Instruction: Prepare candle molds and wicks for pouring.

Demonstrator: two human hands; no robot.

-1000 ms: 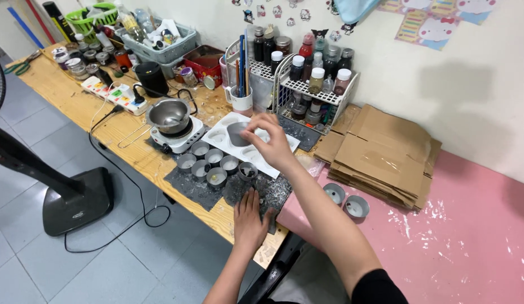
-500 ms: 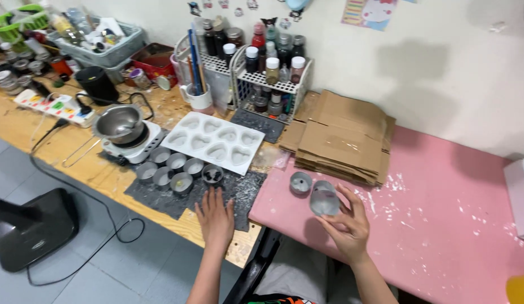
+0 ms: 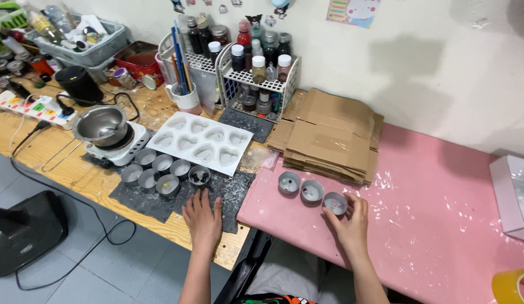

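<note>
— Where was the small metal cup [image 3: 335,203]?
— Lower centre of frame, on the pink table [image 3: 442,225], gripped by the right hand [image 3: 349,223] with fingers curled round it.
— The left hand [image 3: 203,218]?
— Flat, open, empty, on the dark mat [image 3: 228,194].

A small round silver metal cup [image 3: 335,203] stands upright on the pink tabletop [image 3: 442,225], its open mouth up and a pale disc showing at its bottom. It is the right-hand end of a short row, just beside two matching round silver metal cups [image 3: 300,187] that also stand upright. All three sit near the table's front edge, before the flattened brown cardboard stack [image 3: 329,135].
</note>
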